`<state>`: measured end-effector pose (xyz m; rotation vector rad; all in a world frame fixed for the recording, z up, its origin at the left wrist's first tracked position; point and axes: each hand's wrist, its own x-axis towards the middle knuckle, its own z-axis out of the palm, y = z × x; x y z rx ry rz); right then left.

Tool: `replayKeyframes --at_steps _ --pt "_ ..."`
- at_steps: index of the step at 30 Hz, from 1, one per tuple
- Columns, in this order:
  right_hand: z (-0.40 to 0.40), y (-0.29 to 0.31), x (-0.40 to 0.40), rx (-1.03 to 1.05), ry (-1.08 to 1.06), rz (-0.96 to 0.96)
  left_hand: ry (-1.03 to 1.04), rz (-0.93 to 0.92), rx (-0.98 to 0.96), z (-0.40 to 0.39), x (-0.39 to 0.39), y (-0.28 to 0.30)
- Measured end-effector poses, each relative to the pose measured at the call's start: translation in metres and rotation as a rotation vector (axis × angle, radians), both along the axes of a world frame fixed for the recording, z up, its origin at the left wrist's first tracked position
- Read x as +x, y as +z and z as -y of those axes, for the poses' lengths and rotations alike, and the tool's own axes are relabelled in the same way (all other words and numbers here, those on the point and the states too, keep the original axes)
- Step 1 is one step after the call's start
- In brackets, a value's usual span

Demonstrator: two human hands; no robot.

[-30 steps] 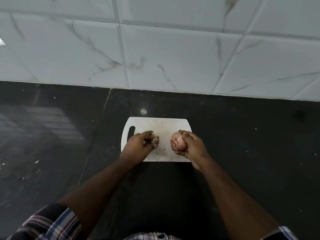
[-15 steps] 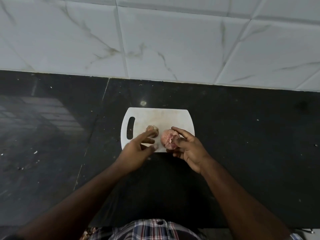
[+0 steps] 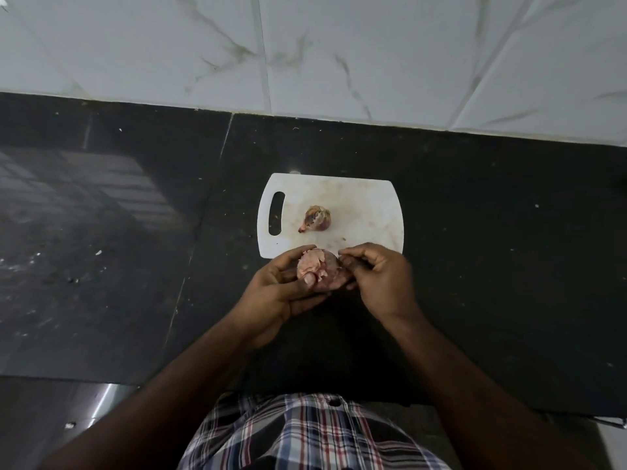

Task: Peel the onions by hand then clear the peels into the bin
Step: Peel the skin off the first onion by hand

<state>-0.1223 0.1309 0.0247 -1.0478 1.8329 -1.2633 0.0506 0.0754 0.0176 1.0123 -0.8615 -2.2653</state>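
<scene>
Looking straight down from head height, the view showed a person's two bare forearms reaching out over a glossy black stone counter. Reading the scene as a clock face with twelve toward the wall, the hands met just below the centre.

The left hand cradled a pinkish onion from seven o'clock. Its fingers were curled beneath the bulb and its thumb pressed on the near face, beside a ragged flap of loose pale skin. The right hand came in from four o'clock with its fingers bunched close together, the fingertips pinching at the onion's right edge. Exactly what they nipped could not be made out. The held onion overlapped the near edge of a white cutting board, and whether it touched the board could not be told.

At twelve o'clock from the hands, a second, smaller onion lay alone on the board, touching neither hand. Its papery brown and purple skin was on, and its pointed tip aimed toward eight o'clock. The board's handle slot sat at its nine o'clock end. A few pale flecks dotted the counter at nine o'clock. White marble-veined wall tiles filled the twelve o'clock band, and a plaid shirt showed at six o'clock.
</scene>
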Motion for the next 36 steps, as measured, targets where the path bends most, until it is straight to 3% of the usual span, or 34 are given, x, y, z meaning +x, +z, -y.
replayKeyframes --at_steps 4,7,11,16,23,27,31,36 --pt "0.001 -0.002 -0.009 0.035 0.039 0.056 0.04 -0.056 0.056 0.0 0.003 0.003" --pt "-0.005 -0.008 -0.017 0.116 0.044 -0.048 0.067 -0.089 0.107 0.002 0.004 0.004" --pt "-0.017 -0.005 -0.029 0.355 0.256 -0.228 0.077 -0.036 0.122 0.002 0.006 0.002" --pt "-0.015 0.014 -0.018 0.205 0.284 -0.006 0.074 0.027 0.088 -0.001 0.003 0.007" --pt "-0.016 0.007 0.003 0.132 0.366 0.081 0.071 0.149 0.029 -0.001 0.001 0.011" --pt "-0.018 0.007 0.0 0.054 0.299 0.326 0.096 0.206 0.018 -0.002 -0.001 0.006" --pt "-0.02 0.015 -0.009 0.011 0.201 0.538 0.054 0.38 -0.131 -0.002 0.0 -0.003" --pt "-0.023 0.012 -0.014 0.028 0.16 0.475 -0.136 0.489 -0.367 0.001 0.0 -0.003"
